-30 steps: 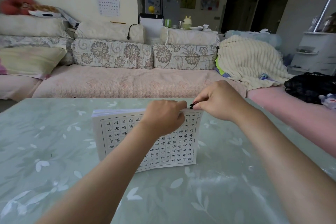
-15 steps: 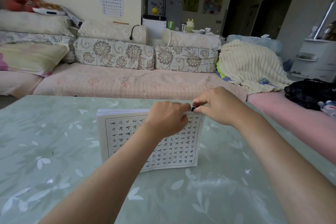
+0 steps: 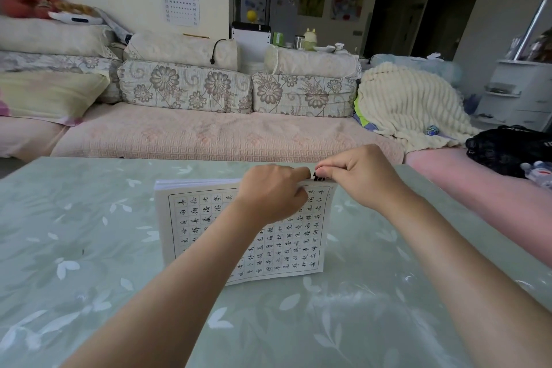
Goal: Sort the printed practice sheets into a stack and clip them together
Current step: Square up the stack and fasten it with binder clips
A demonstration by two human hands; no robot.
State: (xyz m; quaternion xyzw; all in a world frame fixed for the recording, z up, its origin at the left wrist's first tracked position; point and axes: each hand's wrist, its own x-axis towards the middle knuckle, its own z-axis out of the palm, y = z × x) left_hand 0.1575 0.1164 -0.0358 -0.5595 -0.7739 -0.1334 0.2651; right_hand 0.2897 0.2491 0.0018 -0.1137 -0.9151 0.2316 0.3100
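a stack of printed practice sheets (image 3: 209, 218) lies flat near the middle of a green leaf-patterned table (image 3: 89, 248), edges squared. the left hand (image 3: 270, 193) curls over the stack's far edge and holds it, likely to keep the sheets aligned, while the right hand (image 3: 358, 179) pinches a small black clip (image 3: 319, 178) between thumb and fingers at the far right corner. whether the clip already bites the whole stack is hidden.
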